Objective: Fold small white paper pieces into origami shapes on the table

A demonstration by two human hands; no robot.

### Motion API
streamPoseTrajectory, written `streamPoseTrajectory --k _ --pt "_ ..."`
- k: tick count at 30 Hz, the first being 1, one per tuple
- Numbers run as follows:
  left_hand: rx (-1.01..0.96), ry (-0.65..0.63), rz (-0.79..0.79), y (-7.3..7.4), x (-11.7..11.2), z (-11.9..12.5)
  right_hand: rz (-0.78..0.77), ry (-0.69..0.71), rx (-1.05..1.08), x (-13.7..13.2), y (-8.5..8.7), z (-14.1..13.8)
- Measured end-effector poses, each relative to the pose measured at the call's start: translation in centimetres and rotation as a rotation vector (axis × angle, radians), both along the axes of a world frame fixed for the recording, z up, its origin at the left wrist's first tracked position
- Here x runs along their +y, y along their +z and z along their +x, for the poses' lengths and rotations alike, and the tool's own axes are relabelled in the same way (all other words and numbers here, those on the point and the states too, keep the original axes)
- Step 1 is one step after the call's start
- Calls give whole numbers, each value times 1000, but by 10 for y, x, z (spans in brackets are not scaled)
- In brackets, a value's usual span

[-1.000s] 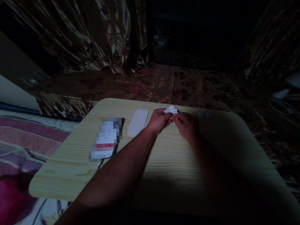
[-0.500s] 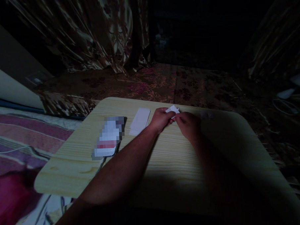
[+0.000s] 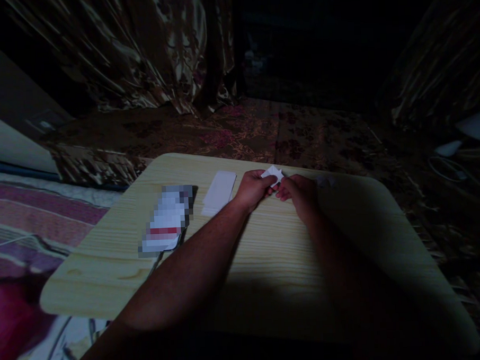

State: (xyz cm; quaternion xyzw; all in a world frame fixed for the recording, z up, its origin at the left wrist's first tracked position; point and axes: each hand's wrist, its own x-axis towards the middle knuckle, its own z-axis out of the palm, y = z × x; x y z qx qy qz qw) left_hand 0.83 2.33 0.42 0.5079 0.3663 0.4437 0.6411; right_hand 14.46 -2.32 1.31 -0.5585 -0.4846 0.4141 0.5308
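Note:
Over the far part of the table, a small piece of white folded paper (image 3: 272, 171) with pointed corners is pinched in my left hand (image 3: 253, 190), the thumb lying on top of it. My right hand (image 3: 300, 192) meets it from the right, with curled fingers closed at the paper's lower right edge. Part of the paper is hidden under the fingers. Left of my hands lies a stack of white paper strips (image 3: 220, 189).
A phone with a blurred-out screen (image 3: 168, 215) rests on the left of the pale wooden table (image 3: 266, 242), a cable running from it. Small pale folded pieces (image 3: 326, 181) lie dimly beyond my right hand. A striped bed cover (image 3: 38, 210) is at the left, patterned curtains (image 3: 186, 49) behind.
My right fingers have shifted slightly lower along the paper's edge, and more of the fingertips shows. The paper stays in my left hand. The whole view has moved a little.

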Motion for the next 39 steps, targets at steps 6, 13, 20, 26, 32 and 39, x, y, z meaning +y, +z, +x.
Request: streamPoseTrajectory --k 6,13,20,26,32,39 --pt "-15 -25 21 -2 0 0 -35 -3 43 4 -7 -2" --pt "0 -32 27 -1 -1 0 3 -41 35 9 -14 -2" --pt "0 -29 23 1 -2 0 50 -11 -121 2 -5 -2" --pt "-7 -13 33 1 -2 0 95 -59 -208 1 -7 -5" --pt "3 -23 43 -1 -1 0 95 -65 -203 -1 -5 -5" --pt "30 -12 80 -1 -3 1 99 -62 -120 0 -9 -4"
